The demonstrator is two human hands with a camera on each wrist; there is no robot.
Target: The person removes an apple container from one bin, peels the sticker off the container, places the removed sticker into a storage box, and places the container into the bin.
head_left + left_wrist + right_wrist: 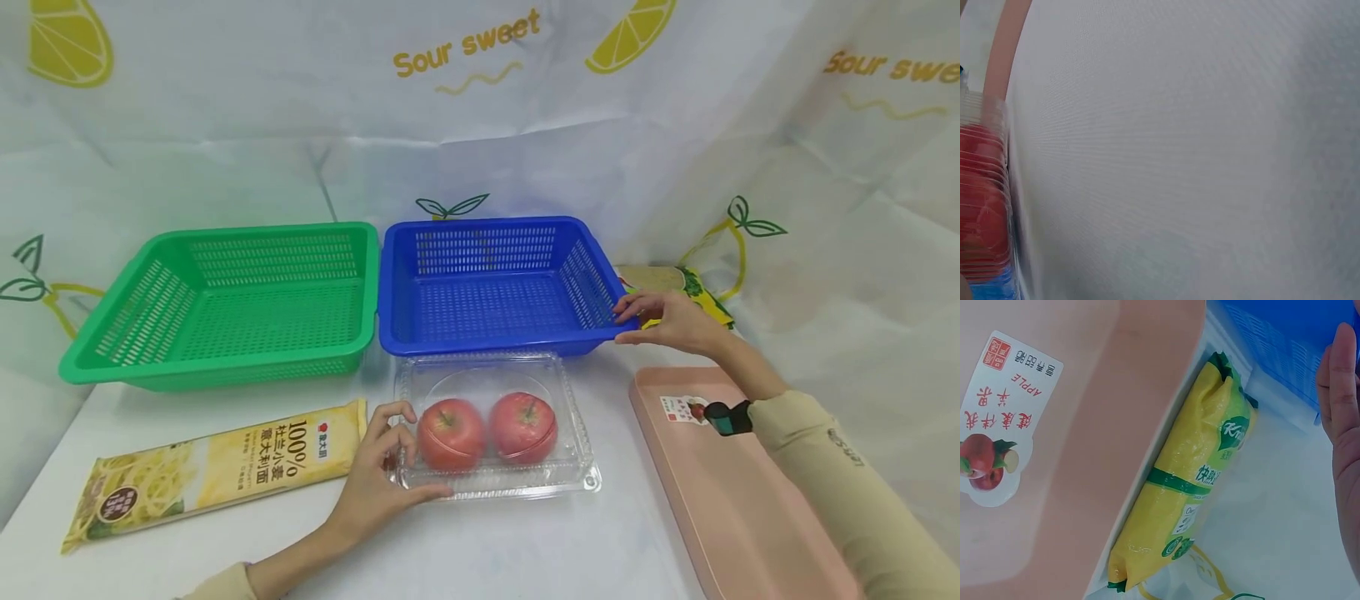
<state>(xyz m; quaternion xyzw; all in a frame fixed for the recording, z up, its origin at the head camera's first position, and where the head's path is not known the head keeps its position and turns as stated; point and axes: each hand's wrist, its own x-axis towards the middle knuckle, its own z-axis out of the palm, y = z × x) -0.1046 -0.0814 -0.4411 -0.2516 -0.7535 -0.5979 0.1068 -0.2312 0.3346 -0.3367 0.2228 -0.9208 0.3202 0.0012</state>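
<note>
A clear plastic box (573, 457) with two red apples (452, 435) inside lies on the white table. My left hand (373, 475) is at its left front corner, fingers loosely bent over the left side and thumb stretched along the front edge. In the left wrist view the box's ridged side (985, 206) shows at the left edge. My right hand (678, 323) pinches the right front corner of the blue basket's rim (510, 343), thumb below and fingers above. No goods show inside that basket, which stands right behind the box.
Left of the blue basket stands a green basket (225, 367). A yellow spaghetti packet (225, 467) lies left of my left hand. On the right is a pink tray (738, 483) with an apple sticker (1007, 419); beyond it lies a yellow-green food packet (1179, 481). A printed cloth (480, 108) hangs behind.
</note>
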